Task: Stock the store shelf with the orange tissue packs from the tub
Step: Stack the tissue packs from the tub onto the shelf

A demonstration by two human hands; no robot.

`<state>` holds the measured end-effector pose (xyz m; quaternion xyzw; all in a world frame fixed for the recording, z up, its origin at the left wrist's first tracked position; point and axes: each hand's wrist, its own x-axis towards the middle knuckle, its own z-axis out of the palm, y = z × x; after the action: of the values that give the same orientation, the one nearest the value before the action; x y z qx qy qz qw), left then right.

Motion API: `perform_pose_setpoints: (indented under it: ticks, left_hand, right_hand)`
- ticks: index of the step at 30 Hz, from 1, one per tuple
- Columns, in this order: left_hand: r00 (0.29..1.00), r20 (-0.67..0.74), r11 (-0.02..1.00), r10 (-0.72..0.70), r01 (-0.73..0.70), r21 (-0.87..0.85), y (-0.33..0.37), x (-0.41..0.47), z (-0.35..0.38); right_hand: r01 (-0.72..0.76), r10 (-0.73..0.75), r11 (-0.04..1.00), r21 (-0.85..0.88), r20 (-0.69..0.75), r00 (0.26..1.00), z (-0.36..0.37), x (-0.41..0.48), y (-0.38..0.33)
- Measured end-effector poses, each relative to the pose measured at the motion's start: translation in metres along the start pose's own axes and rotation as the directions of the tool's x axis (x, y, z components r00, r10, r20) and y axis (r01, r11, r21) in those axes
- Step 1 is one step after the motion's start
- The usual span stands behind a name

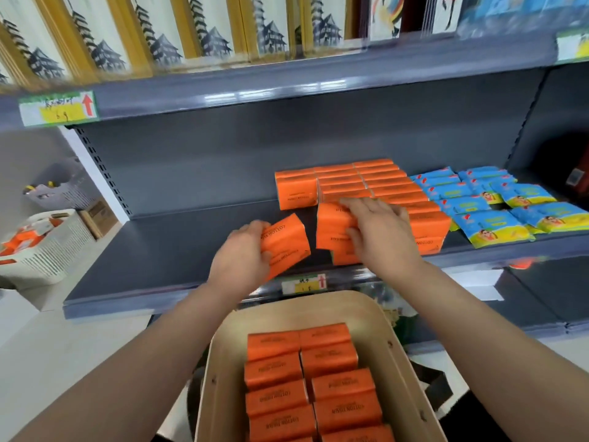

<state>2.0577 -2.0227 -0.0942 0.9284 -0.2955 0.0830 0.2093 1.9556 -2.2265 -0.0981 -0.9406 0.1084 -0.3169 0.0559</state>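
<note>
A beige tub point(220, 371) below me holds several orange tissue packs point(322, 387) in two rows. On the grey shelf point(153, 250) stand rows of stocked orange packs point(360, 183). My left hand point(245, 256) grips one orange pack point(287, 244), tilted, just above the shelf's front. My right hand point(379, 231) grips another orange pack point(333, 226) at the front of the stocked rows, on top of a lower pack.
Blue and yellow packets point(506, 205) lie to the right of the orange rows. The shelf's left half is bare. A white basket point(54, 247) with orange packs sits on the floor at left. Price tags point(304, 283) hang on the shelf edge.
</note>
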Motion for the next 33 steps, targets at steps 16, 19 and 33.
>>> perform_pose_setpoints:
  ticks: [16,19,33]
  left_hand:
    - [0.991,0.095,0.969,-0.096,0.071,0.239,-0.018,0.18,0.089]
    - [0.996,0.051,0.967,-0.078,0.063,0.248,-0.017,0.205,0.098]
    - [0.996,-0.084,1.0,-0.003,0.003,-0.003,-0.028,0.217,0.099]
  right_hand:
    - [0.021,-0.017,0.988,-0.151,0.024,1.0,0.061,0.126,0.079]
    - [0.03,-0.027,0.991,-0.129,0.026,0.999,0.067,0.13,0.086]
    - [0.032,-0.031,0.992,-0.12,0.003,0.999,0.063,0.13,0.078]
